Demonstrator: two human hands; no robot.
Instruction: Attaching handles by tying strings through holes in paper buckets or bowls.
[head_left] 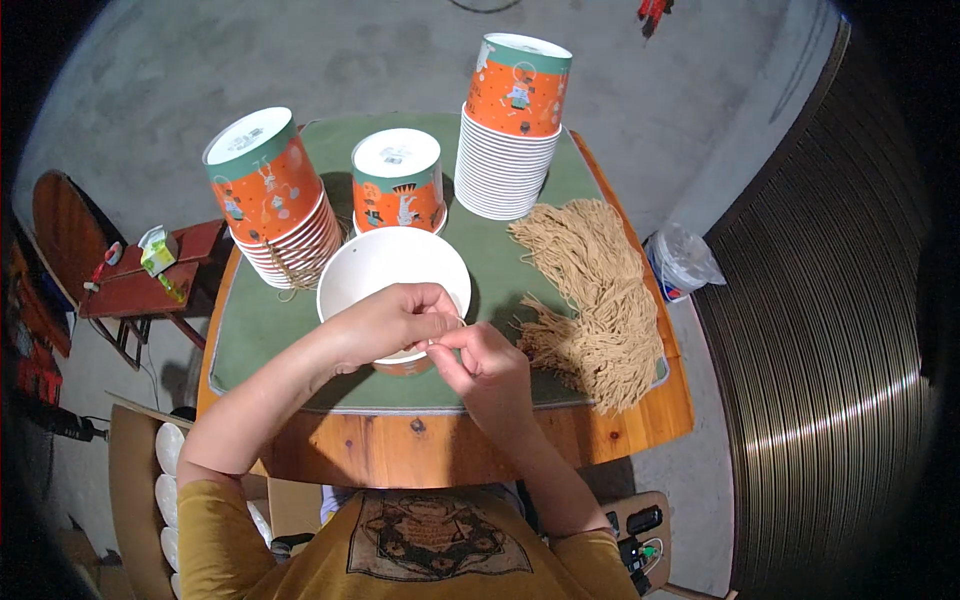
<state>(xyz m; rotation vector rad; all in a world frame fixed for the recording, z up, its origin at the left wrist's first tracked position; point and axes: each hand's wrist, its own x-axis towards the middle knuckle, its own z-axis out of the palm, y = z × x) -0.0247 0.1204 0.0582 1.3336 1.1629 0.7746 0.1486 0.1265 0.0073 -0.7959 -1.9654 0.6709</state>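
An open paper bucket [390, 265] with a white inside stands mouth up near the middle of the table. A small hole shows near its far rim. My left hand [395, 322] reaches over the near rim, fingers pinched together. Close against it, my right hand [485, 370] is closed too, thumb and forefinger meeting just outside the rim. A short bit of thin tan string shows between the fingertips; most of it is hidden by the fingers. To the right lies a big loose bundle of tan strings [600, 300].
Upside-down stacks of orange and green paper buckets stand behind: a left stack [265, 190] with strings hanging at its side, a short middle stack [398, 185] and a tall right stack [510, 130]. A cardboard box [140, 480] sits lower left, a white pail [683, 260] right.
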